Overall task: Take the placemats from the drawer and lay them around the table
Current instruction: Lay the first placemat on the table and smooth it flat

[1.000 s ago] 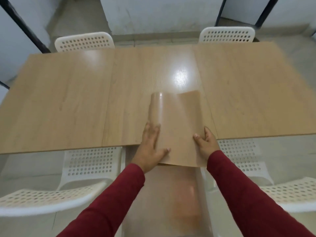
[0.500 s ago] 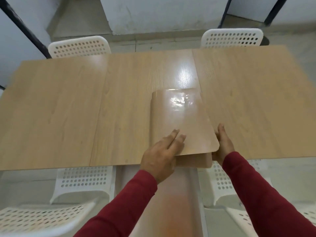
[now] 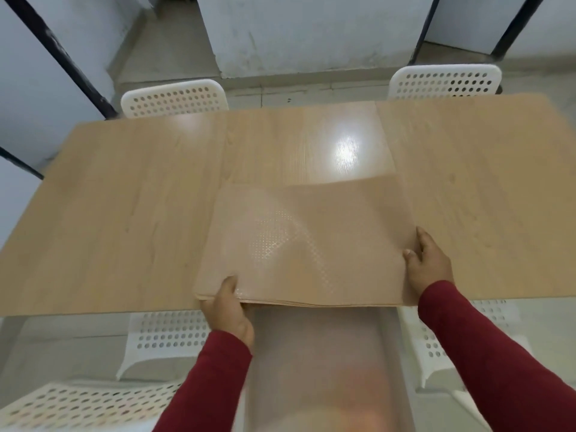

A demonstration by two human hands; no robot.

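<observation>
A stack of tan placemats (image 3: 305, 244) with a dotted shiny surface lies flat on the wooden table (image 3: 124, 213), at the middle of its near edge. My left hand (image 3: 229, 310) grips the stack's near left corner, thumb on top. My right hand (image 3: 428, 263) holds the stack's right edge, thumb on top and fingers along the side. Below the table edge an open drawer (image 3: 318, 353) shows a pale blurred inside; its contents are not clear.
White perforated chairs stand around the table: two at the far side (image 3: 174, 98) (image 3: 442, 81), two at the near side (image 3: 162, 335) (image 3: 467, 332), and a chair back (image 3: 71, 403) at the bottom left. Black posts and a white wall stand beyond.
The mats, earlier narrow and curled under my hands, now lie spread wide and flat on the table. My left hand went to the near left corner, my right hand to the right edge.
</observation>
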